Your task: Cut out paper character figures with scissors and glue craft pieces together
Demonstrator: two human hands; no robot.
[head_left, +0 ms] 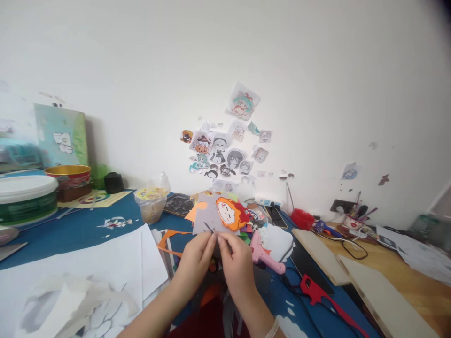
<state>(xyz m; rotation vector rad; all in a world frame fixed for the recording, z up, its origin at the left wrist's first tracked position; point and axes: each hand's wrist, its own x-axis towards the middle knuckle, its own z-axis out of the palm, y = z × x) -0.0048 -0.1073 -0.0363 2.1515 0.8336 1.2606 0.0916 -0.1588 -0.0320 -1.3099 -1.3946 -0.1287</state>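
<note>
My left hand [196, 257] and my right hand [237, 259] meet at the fingertips in the middle of the view. Both are closed in a pinch. A thin dark pointed sliver [208, 227] sticks up from the left fingertips; its lower end is hidden. What the right fingertips pinch, if anything, does not show. Just beyond the hands, a paper cutout of a character with orange hair [229, 215] rests on a grey sheet [204, 218]. Right of my right hand lies a pink glue gun [265, 253]. An orange paper offcut [168, 243] is left of my left hand.
White sheets [102, 253] with cut scraps cover the left front of the blue table. A plastic cup [151, 204] stands behind them. On the right are a red tool [319, 293], dark cables, pale boards [384, 295] and a red bowl [302, 218]. Drawings hang on the wall.
</note>
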